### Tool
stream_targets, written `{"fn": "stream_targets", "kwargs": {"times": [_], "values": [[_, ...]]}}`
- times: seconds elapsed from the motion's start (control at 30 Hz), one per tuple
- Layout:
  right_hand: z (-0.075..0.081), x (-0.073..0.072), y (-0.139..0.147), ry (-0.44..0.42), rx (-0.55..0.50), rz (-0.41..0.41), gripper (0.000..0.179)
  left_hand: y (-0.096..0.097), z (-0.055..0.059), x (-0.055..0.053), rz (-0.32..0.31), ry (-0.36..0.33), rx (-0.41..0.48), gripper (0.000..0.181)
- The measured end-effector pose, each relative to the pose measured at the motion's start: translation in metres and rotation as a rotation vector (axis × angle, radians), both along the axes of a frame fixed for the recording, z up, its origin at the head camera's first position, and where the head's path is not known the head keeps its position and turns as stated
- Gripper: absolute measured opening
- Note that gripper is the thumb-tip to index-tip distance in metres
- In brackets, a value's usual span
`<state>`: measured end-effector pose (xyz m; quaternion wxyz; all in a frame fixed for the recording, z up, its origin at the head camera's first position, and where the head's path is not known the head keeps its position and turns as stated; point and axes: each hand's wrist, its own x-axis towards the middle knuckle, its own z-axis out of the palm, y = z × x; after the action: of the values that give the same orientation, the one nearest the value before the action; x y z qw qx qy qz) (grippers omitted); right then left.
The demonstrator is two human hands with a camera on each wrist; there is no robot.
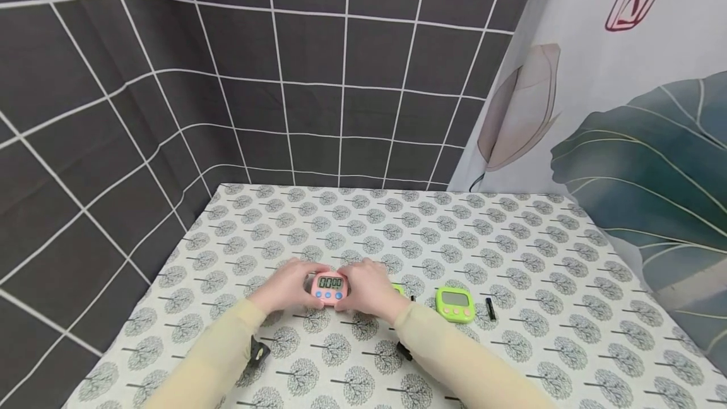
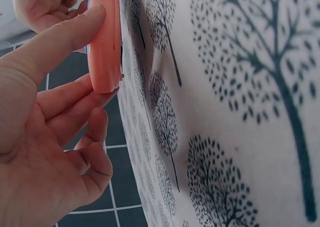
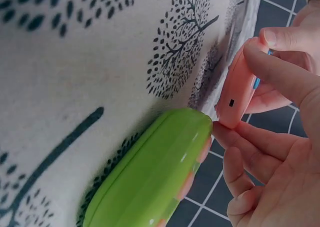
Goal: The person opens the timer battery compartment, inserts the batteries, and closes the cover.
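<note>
A pink digital timer (image 1: 329, 288) with blue buttons and a display of zeros is held between both hands, just above the tree-print cloth. My left hand (image 1: 289, 284) pinches its left side, the thumb (image 2: 82, 29) on the front and fingers behind. On the other side my right hand (image 1: 369, 286) pinches the right edge, its thumb also on the front face. In the right wrist view, a small dark slot shows on the timer's side. Close by that hand lies a green timer (image 3: 155, 167), mostly hidden by the right hand in the head view.
Another green timer (image 1: 455, 305) with a blank display lies to the right. Beside it is a small black battery-like cylinder (image 1: 491, 309). A second small black piece (image 1: 413, 298) shows near the right wrist. A dark gridded curtain (image 1: 369, 112) hangs behind the table.
</note>
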<state>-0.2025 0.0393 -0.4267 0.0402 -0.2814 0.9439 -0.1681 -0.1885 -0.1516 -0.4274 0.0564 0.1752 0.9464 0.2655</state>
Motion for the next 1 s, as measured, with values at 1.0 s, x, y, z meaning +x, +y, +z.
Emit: {"fn": "stream_targets", "kwargs": {"times": [1.0], "values": [[-0.01,-0.003,-0.009,-0.007,-0.01,-0.013,0.067,-0.009,-0.013,-0.007,0.058,-0.076,-0.016,0.074]]}}
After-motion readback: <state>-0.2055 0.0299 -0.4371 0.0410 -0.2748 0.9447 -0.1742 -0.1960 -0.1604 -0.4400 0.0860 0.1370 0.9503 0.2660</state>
